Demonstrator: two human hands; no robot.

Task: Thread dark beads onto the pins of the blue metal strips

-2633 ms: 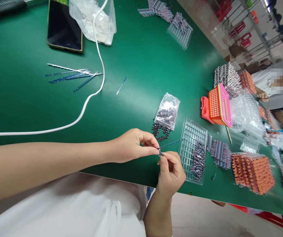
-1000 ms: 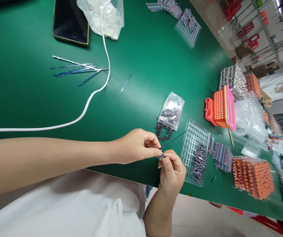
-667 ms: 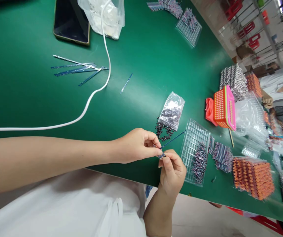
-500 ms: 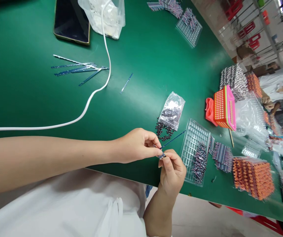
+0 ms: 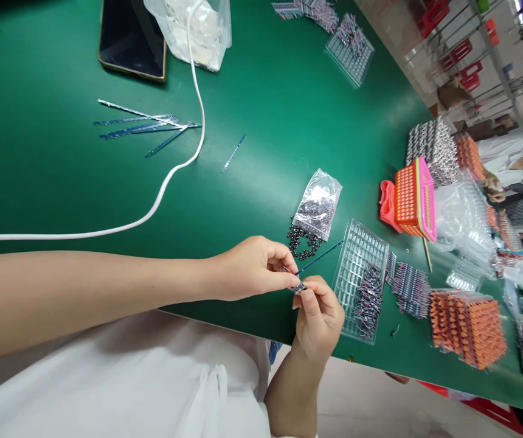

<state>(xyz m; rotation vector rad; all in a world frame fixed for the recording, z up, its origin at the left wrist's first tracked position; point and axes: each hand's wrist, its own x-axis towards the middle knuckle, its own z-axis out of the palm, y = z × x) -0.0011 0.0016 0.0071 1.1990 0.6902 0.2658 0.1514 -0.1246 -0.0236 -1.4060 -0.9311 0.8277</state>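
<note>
My left hand [image 5: 252,267] reaches in from the left and pinches a thin blue strip [image 5: 320,257] that points toward a clear plastic tray [image 5: 357,255]. My right hand [image 5: 318,316] comes up from the table's near edge, fingers pinched on a small dark component [image 5: 298,287] at the strip's near end. The two hands meet fingertip to fingertip just above the green table [image 5: 261,109]. Small dark beads [image 5: 300,242] lie spilled beside a small clear bag [image 5: 318,204] just beyond my left hand. The tray is partly filled with dark striped parts [image 5: 368,298].
A white cable [image 5: 161,188] curves across the table. Loose blue strips [image 5: 143,128], a phone [image 5: 131,39] and a plastic bag [image 5: 197,30] lie far left. An orange-pink basket [image 5: 414,198], stacked orange trays [image 5: 469,325] and grey trays [image 5: 430,149] sit right. Another person's hand [image 5: 494,188] works at far right.
My hands have stayed together on the strip and the small part, with only slight finger movement. The view shifted a little early on. The other person's hand at far right moved.
</note>
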